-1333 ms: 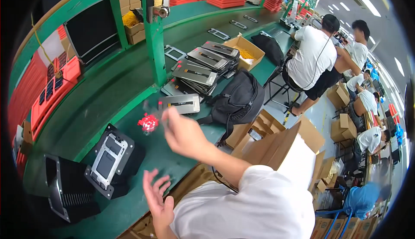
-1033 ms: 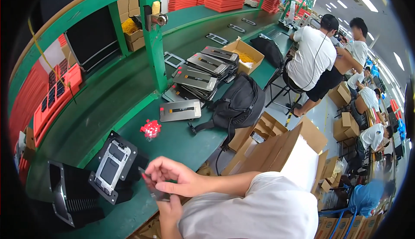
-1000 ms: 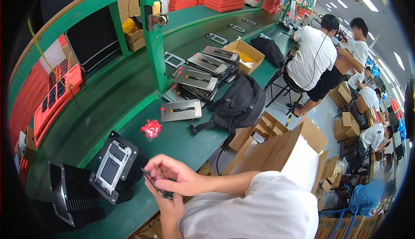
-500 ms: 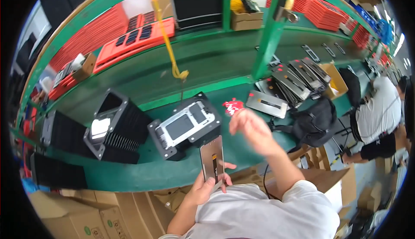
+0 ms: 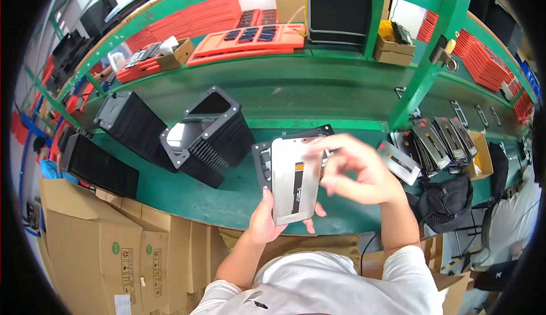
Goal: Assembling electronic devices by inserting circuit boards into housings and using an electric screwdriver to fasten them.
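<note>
A flat, silver-backed phone screen panel (image 5: 284, 187) with a black and orange strip is held upright in front of me. My left hand (image 5: 266, 219) grips its lower end, thumb along the left edge and fingertips showing past the right. At the panel's top right corner is my right hand (image 5: 361, 170), index finger stretched out over the metal and thumb apart from it. Motion blurs these fingertips, so anything tiny on them is hidden. Behind the panel a black frame fixture (image 5: 261, 167) is mostly covered.
Tall black slotted racks (image 5: 219, 136) stand on the green bench (image 5: 227, 204) at left. Right of my hands lie a single silver panel (image 5: 400, 163), a heap of similar panels (image 5: 429, 144) and a black bag (image 5: 446, 201). Cardboard boxes (image 5: 102, 235) fill the near left. Orange trays (image 5: 244, 44) occupy the shelf.
My view has turned left. The panel has been raised and its silver back faces me more. My right hand has moved from beside the red stickers to the panel's top.
</note>
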`<control>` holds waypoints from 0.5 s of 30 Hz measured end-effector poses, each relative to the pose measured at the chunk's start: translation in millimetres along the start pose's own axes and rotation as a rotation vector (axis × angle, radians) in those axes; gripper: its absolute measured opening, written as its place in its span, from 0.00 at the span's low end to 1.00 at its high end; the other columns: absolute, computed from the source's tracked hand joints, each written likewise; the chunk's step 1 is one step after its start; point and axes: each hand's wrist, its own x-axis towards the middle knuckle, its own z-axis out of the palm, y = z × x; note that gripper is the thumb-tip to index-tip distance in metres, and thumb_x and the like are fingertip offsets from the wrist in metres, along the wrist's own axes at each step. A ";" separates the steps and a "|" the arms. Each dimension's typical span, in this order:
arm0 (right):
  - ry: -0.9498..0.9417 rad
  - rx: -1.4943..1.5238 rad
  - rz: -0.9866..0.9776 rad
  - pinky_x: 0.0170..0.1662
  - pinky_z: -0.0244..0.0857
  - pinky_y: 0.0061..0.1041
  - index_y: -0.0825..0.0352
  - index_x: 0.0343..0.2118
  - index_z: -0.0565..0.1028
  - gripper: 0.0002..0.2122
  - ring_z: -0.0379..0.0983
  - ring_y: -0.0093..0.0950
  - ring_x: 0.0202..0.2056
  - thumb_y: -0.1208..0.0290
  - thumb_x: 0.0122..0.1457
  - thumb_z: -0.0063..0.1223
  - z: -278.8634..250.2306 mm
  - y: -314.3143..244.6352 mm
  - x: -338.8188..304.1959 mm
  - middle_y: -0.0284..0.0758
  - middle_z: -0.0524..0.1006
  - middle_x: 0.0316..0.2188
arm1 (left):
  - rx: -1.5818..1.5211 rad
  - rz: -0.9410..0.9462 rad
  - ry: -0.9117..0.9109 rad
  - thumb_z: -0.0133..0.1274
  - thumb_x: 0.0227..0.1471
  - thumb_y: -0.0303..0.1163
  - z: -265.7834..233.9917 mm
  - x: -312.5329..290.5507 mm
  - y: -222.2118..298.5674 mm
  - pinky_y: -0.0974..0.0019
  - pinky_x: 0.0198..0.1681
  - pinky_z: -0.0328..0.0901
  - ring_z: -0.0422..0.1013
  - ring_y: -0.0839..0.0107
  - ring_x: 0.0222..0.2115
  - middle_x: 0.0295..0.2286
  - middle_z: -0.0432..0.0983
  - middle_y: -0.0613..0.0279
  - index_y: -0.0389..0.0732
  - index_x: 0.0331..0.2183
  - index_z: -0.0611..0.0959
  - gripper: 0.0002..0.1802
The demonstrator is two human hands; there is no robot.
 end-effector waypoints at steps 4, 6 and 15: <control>-0.680 0.078 0.312 0.26 0.66 0.20 0.63 0.55 0.76 0.13 0.72 0.17 0.21 0.72 0.68 0.52 -15.4 -12.4 27.1 0.32 0.82 0.31 | 0.159 0.090 0.074 0.29 0.65 0.69 9.1 10.1 29.2 0.52 0.34 0.78 0.77 0.47 0.44 0.62 0.62 0.36 0.36 0.70 0.51 0.51; -0.695 0.006 0.236 0.27 0.67 0.19 0.64 0.54 0.77 0.14 0.73 0.16 0.21 0.72 0.68 0.54 -23.1 -10.3 27.9 0.31 0.82 0.31 | 0.265 0.134 0.092 0.33 0.65 0.67 8.4 12.2 40.7 0.55 0.35 0.76 0.76 0.51 0.44 0.59 0.65 0.40 0.35 0.68 0.56 0.49; 0.013 -0.435 0.248 0.28 0.68 0.22 0.67 0.49 0.79 0.11 0.76 0.17 0.24 0.69 0.67 0.55 -85.5 -13.4 20.5 0.30 0.80 0.23 | 1.619 0.321 0.278 0.67 0.49 0.41 -29.4 30.2 85.8 0.56 0.51 0.67 0.72 0.56 0.45 0.48 0.77 0.48 0.33 0.61 0.73 0.41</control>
